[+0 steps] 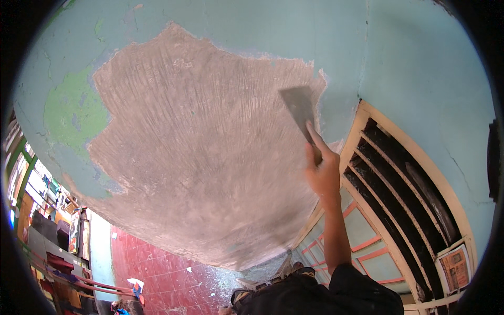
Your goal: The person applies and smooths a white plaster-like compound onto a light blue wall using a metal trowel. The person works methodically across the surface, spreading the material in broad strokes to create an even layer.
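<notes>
Head view — right hand (323, 172) gripping scraper (300, 107), bare wall patch (199, 136) behind

Grey scraper (297, 105) over a broad bare wall patch (199, 131).
The scraper's flat blade looks slightly blurred and flares from a narrow neck to a wide, straight edge – tilted up and leftward, near the patch's upper right border; whether it touches the surface is hard to tell. The patch is rough and grey-brown, combed with fine streaks that run mostly up and down – its upper outline jagged and rimmed in paler flakes, its lower part smoother and darker.
</notes>
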